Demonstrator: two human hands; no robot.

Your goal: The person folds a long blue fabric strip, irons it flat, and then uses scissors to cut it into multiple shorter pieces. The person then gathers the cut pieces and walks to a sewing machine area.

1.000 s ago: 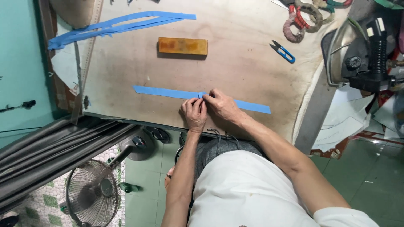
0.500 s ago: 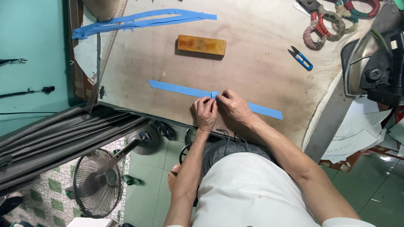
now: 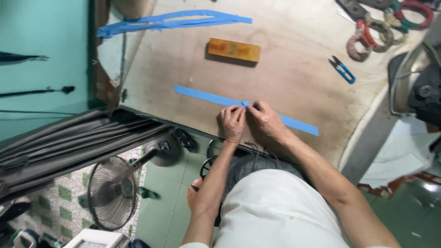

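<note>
A long blue fabric strip [image 3: 206, 96] lies slantwise across the worn wooden tabletop [image 3: 294, 78]. Both hands meet at its middle, near the table's front edge. My left hand [image 3: 233, 121] pinches the strip with thumb and forefinger. My right hand [image 3: 265, 120] pinches it right beside, fingertips almost touching the left ones. The strip is slightly bunched where the fingers hold it. Its right end [image 3: 301, 125] runs out past my right wrist.
An orange wooden block [image 3: 234, 49] lies beyond the strip. More blue strips [image 3: 170, 21] lie at the far left. Small blue thread snips [image 3: 342, 70] and cloth-wrapped scissors [image 3: 372, 34] sit at the right. A sewing machine [image 3: 420, 87] stands at the right edge, a floor fan [image 3: 112, 193] below left.
The view has shifted; the table appears further right in frame. Both hands stay pinched on the strip's middle, with only slight finger movement.
</note>
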